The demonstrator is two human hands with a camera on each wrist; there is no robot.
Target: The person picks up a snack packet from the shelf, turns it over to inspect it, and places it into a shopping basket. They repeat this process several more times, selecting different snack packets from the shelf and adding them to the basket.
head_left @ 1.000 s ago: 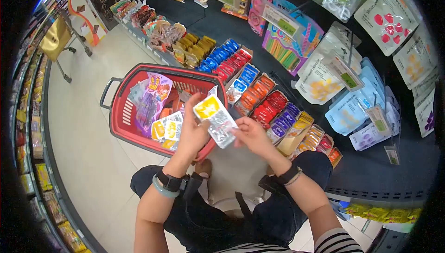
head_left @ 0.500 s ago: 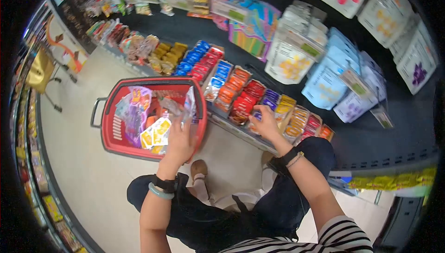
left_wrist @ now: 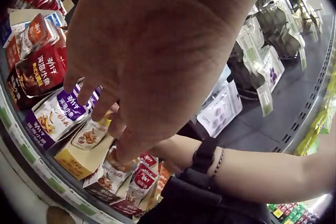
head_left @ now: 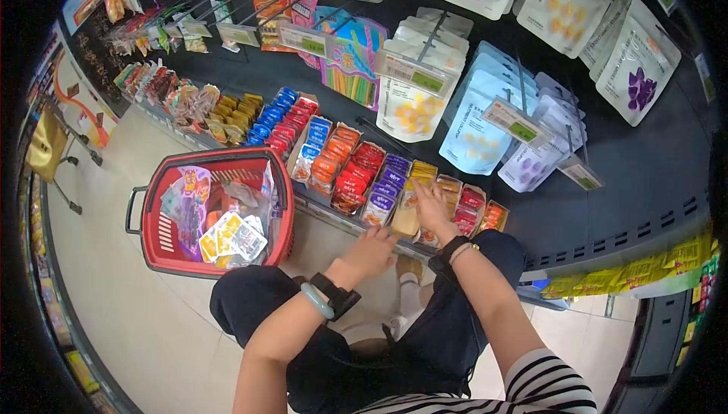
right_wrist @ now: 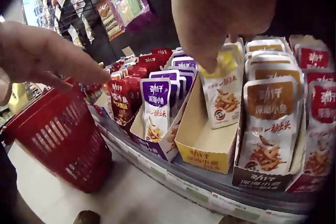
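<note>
My right hand reaches over a yellow-fronted carton on the low shelf. In the right wrist view, its fingertips overlap the top of a yellow-and-white snack sachet leaning at the back of that carton; I cannot tell whether they pinch it. Bare cardboard shows at the carton's front. My left hand holds nothing, its fingers extended toward the shelf's front edge near the purple sachets. In the red shopping basket at left lie several white-and-yellow sachets.
Brown sachets stand right of the yellow carton, red ones left of the purple. Pouches hang on hooks above, with price tags projecting forward. A gold trolley stands far left on the pale floor.
A second ago both hands held sachets by the basket. The left hand then dipped over the basket and came away without them; the right went to the yellow carton. The view has shifted right.
</note>
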